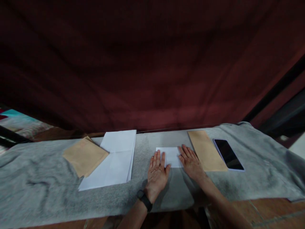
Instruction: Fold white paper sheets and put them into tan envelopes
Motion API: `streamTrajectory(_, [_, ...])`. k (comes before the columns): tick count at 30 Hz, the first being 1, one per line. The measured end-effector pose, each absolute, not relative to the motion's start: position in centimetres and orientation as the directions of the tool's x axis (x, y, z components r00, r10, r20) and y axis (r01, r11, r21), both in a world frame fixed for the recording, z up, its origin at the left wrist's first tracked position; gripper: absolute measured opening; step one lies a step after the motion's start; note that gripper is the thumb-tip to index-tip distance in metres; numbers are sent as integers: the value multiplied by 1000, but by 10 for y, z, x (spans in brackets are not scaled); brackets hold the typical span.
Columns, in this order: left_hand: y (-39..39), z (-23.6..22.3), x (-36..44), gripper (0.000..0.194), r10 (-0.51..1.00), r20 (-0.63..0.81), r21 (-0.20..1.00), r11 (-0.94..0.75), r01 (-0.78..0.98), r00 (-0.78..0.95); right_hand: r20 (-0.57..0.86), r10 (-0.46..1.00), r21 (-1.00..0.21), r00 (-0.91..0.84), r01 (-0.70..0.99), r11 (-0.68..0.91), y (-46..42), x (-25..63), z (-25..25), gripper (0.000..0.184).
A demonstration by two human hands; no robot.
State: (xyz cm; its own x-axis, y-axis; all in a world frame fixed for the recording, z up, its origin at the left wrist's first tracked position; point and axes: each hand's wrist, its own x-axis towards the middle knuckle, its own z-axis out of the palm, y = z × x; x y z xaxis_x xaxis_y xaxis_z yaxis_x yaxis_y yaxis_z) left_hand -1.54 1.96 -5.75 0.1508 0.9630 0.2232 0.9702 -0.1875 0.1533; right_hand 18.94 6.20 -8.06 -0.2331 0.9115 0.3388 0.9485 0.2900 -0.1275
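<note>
A small white folded-looking sheet of paper [172, 158] lies flat on the grey cloth in front of me. My left hand [157, 173] rests on its left edge with the fingers stretched out, and a dark watch is on that wrist. On the right edge of the same paper lies my right hand [192, 162], flat with fingers extended. Just beyond it, to the right, is a long brown envelope [206, 151]. Parts of the paper's two sides are hidden under my fingers.
Left of my hands is a stack of white sheets [116, 162], partly covered by brown envelopes [84, 156]. A phone [228, 154] lies right of the long envelope. Grey cloth [52, 194] covers the surface, and a dark red curtain [157, 73] hangs behind it.
</note>
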Motion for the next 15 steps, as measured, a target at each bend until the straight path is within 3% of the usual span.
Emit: streamTrajectory(15, [22,-65,-16,57,969,204,177,-178,968,141,413,891,-160,-190,948,276,56,193,-87,53])
